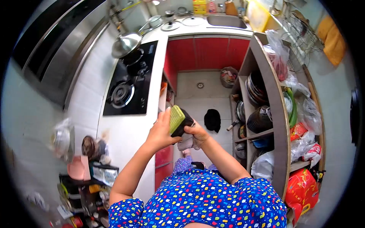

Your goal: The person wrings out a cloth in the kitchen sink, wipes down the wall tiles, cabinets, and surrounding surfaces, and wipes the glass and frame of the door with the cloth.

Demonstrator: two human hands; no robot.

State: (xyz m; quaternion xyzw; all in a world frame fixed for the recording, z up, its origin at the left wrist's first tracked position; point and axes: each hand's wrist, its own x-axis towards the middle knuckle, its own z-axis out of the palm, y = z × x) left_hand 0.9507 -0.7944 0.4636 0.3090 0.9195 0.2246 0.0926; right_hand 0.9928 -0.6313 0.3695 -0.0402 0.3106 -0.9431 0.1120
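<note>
In front of my body, above the floor, I hold a small box-shaped thing (178,118) with a yellow-green, dotted face and black sides. Its exact kind does not show. My left hand (162,131) grips it from the left, fingers along the green face. On the other side my right hand (196,133) has its fingers on the black part. A whitish, crumpled piece (186,143), perhaps cloth or plastic, hangs just beneath both hands; whether my right hand holds it too is unclear.
On the left counter is a black gas hob (131,85) with a metal wok (126,45) behind it. A sink (227,22) lies at the back. Open shelves (279,152) with pans and bags stand to the right. A black mat (212,120) and a bin (229,77) are on the floor.
</note>
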